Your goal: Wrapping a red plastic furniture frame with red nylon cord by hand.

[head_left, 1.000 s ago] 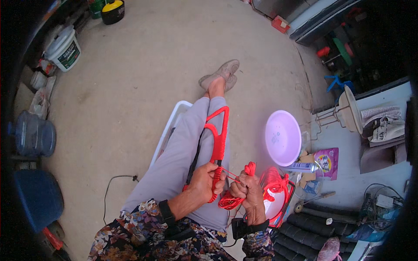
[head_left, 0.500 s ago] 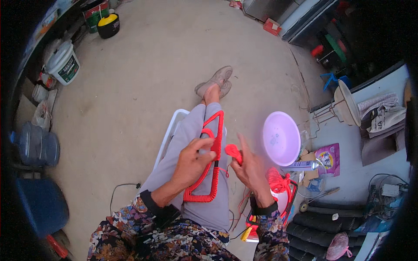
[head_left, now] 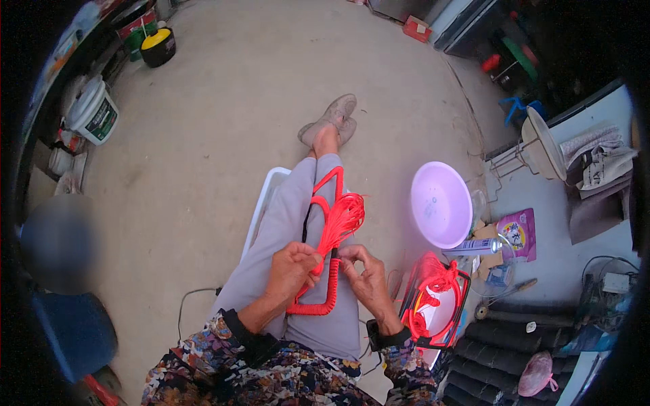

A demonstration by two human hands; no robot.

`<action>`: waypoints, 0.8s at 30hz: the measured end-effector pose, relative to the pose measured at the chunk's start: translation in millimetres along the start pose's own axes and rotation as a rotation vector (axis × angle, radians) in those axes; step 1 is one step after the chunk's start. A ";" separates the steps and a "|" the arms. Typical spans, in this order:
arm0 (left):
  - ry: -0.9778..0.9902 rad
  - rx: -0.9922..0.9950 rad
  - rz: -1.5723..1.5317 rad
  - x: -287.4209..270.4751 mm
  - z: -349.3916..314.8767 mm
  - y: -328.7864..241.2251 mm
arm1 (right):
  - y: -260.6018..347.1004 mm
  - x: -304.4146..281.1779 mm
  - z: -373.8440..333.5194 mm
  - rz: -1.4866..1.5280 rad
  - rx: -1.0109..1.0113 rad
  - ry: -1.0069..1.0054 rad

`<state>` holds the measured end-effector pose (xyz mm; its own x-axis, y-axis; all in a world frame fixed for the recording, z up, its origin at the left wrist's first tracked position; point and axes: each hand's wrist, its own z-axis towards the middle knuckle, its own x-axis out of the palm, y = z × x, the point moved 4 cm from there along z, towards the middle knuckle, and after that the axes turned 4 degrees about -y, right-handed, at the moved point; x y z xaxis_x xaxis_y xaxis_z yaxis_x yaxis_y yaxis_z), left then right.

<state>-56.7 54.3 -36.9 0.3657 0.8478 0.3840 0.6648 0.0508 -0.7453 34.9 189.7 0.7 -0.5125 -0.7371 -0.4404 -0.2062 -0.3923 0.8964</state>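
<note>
A frame [head_left: 333, 287] wound with red cord lies across my grey-trousered legs, with a short black stretch bare along its right side. My left hand [head_left: 291, 271] is closed on the lower end of a bundle of red cord [head_left: 342, 220], whose looped end spreads over the upper part of the frame. Beside the black stretch, my right hand [head_left: 367, 276] has thumb and fingers pinched together at the frame's right edge. Whatever thin strand may be between those fingers is too small to make out.
On my right stand a lilac basin [head_left: 441, 206], a spray can [head_left: 474, 247] and a carrier of red cord [head_left: 437, 291]. Dark padded rolls [head_left: 494, 358] lie lower right. A white bucket [head_left: 95, 115] and a blue tub [head_left: 74, 335] stand along the left.
The red cord bundle has passed from my right hand to my left and now hangs loose over the frame. My right hand has come in to the frame's right side.
</note>
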 end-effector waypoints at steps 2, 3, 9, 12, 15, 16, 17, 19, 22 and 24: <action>-0.017 -0.099 0.012 3.4 -3.8 3.2 | -2.9 3.7 -6.8 0.046 0.052 0.072; -0.017 -0.096 0.013 4.9 -4.5 3.7 | -5.1 4.9 -10.0 0.066 0.119 0.143; 0.011 -0.069 0.194 4.7 -6.0 15.1 | -9.3 9.3 -31.5 0.233 0.251 0.146; 0.059 0.153 0.257 5.0 -5.3 15.0 | -4.7 7.5 -32.7 0.157 0.278 0.159; 0.060 0.057 0.347 13.7 -9.6 9.9 | -18.8 7.8 -29.9 0.071 0.254 0.212; 0.057 0.043 0.347 14.6 -10.5 9.1 | -24.5 9.3 -29.1 0.126 0.245 0.245; 0.053 0.029 0.347 15.3 -11.2 8.2 | -29.4 6.4 -30.5 0.126 0.241 0.241; 0.049 -0.050 0.172 11.1 -11.3 8.4 | -35.4 2.6 -29.0 0.311 0.396 0.166; 0.085 -0.193 -0.075 8.9 -9.2 12.3 | -38.5 -12.0 -22.1 0.371 0.422 0.009; 0.124 -0.255 -0.145 11.8 -8.1 12.9 | -40.2 -18.7 -16.3 0.414 0.435 -0.050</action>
<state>-38.5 60.7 -37.5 0.3218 0.7697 0.5514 0.8518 0.0189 -0.5236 66.4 210.3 -27.8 -0.6598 -0.7493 -0.0569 -0.2977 0.1912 0.9353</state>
